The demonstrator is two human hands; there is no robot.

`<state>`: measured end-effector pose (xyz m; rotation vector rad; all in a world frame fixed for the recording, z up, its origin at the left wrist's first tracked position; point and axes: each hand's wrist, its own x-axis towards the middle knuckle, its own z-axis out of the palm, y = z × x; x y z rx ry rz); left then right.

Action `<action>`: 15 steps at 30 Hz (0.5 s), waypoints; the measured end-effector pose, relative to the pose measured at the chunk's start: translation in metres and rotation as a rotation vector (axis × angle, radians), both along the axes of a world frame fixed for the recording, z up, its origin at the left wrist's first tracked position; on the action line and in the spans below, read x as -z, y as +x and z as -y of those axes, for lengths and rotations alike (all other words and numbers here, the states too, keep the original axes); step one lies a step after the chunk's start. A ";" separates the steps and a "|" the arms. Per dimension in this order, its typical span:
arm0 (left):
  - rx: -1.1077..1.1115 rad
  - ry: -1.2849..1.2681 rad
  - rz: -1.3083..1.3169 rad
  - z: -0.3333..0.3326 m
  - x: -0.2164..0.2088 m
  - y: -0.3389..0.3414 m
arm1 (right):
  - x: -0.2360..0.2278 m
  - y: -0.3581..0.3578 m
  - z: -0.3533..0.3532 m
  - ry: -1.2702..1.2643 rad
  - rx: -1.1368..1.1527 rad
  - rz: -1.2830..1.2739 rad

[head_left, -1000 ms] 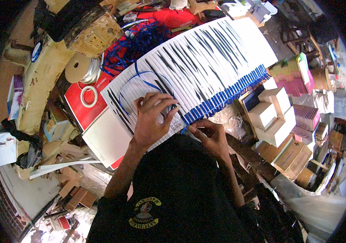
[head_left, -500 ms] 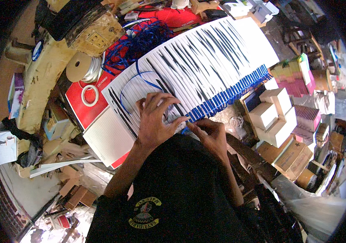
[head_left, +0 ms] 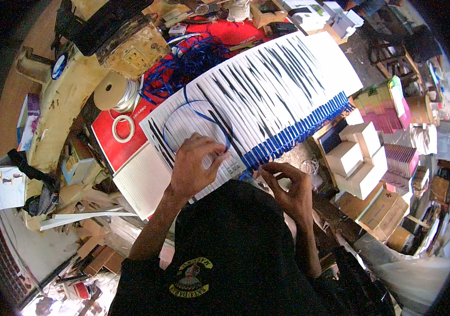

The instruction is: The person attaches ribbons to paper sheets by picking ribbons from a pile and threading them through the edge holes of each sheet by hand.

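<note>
A long row of overlapping white sheets or booklets (head_left: 293, 95), streaked with black, lies slantwise before me. Blue ribbon ends (head_left: 304, 129) are lined up along its near right edge. From the far side a loose blue ribbon (head_left: 199, 113) loops across the white row toward my left hand (head_left: 196, 160). That hand is closed in a pinch over the near left part of the row, the ribbon running to its fingertips. My right hand (head_left: 290, 187) is pinched at the near edge, beside the last blue ends; what lies between its fingertips is too small to make out.
Tangled blue ribbon (head_left: 196, 60) lies beyond the row on a red sheet (head_left: 114, 137). A spool (head_left: 111, 92) and a tape roll (head_left: 124, 129) are at the left, with a cream pad (head_left: 143, 181) nearer. White boxes (head_left: 359, 155) and cartons (head_left: 377, 210) stand to the right.
My hands have moved apart: the right fingertips have drawn away to the right from the left thumb. The ribbon loop now reaches the left fingertips. The whole view has shifted slightly.
</note>
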<state>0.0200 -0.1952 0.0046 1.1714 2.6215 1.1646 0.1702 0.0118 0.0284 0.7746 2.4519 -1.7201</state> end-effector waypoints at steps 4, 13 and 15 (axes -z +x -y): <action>-0.070 -0.003 0.231 0.001 -0.028 0.009 | -0.027 -0.003 0.002 0.184 -0.036 -0.115; 0.837 -0.154 0.555 0.004 -0.103 0.026 | -0.110 0.006 0.005 -0.022 -0.479 0.014; 0.784 -0.120 0.598 0.007 -0.092 0.024 | -0.112 0.005 0.005 -0.148 -0.493 0.312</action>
